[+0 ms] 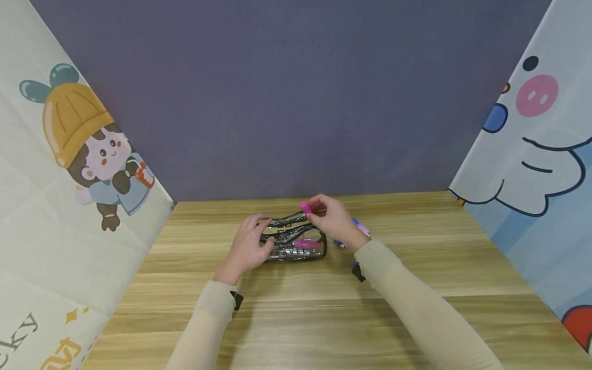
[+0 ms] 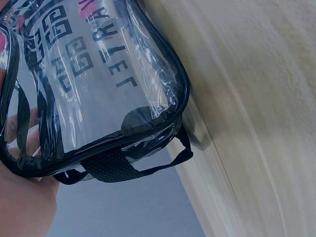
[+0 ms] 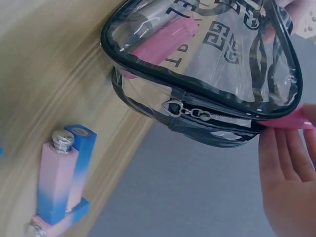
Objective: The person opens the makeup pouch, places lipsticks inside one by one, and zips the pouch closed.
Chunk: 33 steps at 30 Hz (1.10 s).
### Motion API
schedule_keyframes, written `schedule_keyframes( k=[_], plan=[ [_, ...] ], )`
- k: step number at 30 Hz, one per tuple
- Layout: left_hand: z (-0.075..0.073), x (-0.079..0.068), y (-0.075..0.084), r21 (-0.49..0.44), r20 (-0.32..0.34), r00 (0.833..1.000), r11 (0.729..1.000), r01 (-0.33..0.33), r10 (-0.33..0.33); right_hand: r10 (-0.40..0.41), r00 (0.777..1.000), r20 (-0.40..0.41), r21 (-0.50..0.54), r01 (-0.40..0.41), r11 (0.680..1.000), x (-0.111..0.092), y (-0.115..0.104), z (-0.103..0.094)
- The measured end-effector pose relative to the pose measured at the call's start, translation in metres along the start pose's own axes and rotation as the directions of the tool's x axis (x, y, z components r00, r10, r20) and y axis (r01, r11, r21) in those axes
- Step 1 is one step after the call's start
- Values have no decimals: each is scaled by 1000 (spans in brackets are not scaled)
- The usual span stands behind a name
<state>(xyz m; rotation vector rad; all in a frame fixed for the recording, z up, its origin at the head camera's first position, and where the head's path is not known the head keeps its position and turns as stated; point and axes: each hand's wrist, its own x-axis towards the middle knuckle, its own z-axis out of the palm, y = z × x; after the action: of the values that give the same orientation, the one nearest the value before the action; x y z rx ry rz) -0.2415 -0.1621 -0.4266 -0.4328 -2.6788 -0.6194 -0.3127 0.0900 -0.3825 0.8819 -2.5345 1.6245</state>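
Observation:
A clear plastic travel bag [image 1: 288, 255] with black piping and dark lettering rests on the table. My left hand [image 1: 248, 245] grips its left end, thumb toward me and fingers at the back; some fingers show through the plastic in the left wrist view. At the far right corner, my right hand [image 1: 336, 221] pinches a bright pink object [image 3: 289, 120] at the zip opening. The fingers and bag edge hide part of it, so its kind is unclear. Inside the bag lies a pink cylindrical item [image 3: 165, 42] beside a clear one. A silver zip pull [image 3: 174, 107] hangs on the side.
Several pink-and-blue gradient tubes [image 3: 58, 182] with silvery ends lie on the wooden table [image 1: 296, 318], right of the bag, partly behind my right wrist. A dark upright panel [image 1: 296, 103] borders the back; printed cloths stand at both sides.

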Motion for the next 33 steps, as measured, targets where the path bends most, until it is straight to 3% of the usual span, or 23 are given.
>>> schedule_keyframes(
  k=[6,15,24,33],
  plan=[
    [-2,0,2,3,6,1000,1000,3,-3,-29,998,47,-120,34,992,-1,-7,3],
    [-2,0,2,2,18,1000,1000,11,-11,-57,991,117,-290,89,953,1,-10,7],
    [-2,0,2,1,18,1000,1000,15,-15,-42,987,156,-376,98,921,-1,-14,8],
    [0,0,0,13,15,1000,1000,14,-14,-51,986,160,-391,111,913,0,-14,9]
  ],
)
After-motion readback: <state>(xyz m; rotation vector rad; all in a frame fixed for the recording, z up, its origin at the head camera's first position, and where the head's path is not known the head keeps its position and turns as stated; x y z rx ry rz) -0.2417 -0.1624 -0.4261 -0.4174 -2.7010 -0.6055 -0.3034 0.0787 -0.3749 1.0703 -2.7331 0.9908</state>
